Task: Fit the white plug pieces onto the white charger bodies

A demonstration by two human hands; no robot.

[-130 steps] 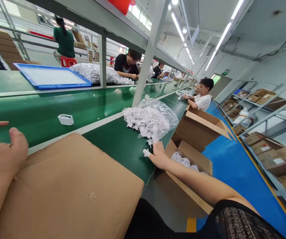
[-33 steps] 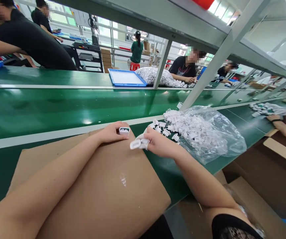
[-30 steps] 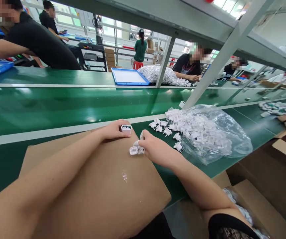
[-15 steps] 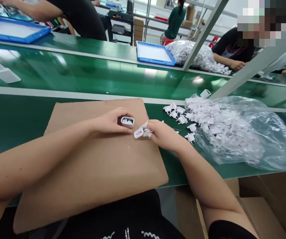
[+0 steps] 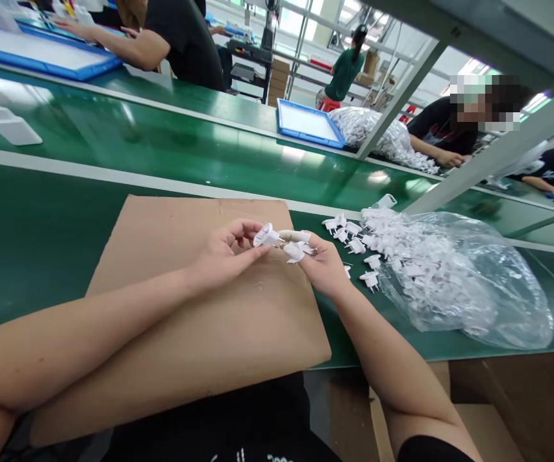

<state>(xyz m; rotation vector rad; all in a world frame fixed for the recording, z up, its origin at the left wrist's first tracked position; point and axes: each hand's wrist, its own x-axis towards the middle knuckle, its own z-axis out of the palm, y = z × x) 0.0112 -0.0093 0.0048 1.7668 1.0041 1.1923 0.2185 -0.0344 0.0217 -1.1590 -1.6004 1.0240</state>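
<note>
A small white plug piece (image 5: 266,235) with metal pins is held between my hands above a cardboard sheet (image 5: 199,308). My left hand (image 5: 231,250) has its thumb and fingers closed around the wide end. The pins point right, toward my right hand (image 5: 322,260). White wrapping (image 5: 296,250) covers the right thumb and a finger, which close around the pin end. Whether anything else sits inside the left palm is hidden. Several loose white plug pieces (image 5: 355,245) lie just right of my right hand on the green bench.
A clear plastic bag (image 5: 508,276) spilling many white plug pieces lies at right. Beyond a pale rail, a white charger (image 5: 14,128) rests on the green belt (image 5: 171,141). Blue-rimmed trays (image 5: 310,122) stand opposite. A slanted metal post (image 5: 479,154) rises at right; co-workers sit across.
The white oval housing seen in my left hand is out of sight now. The plug piece in my right hand has come up to the left fingers. The view has tilted.
</note>
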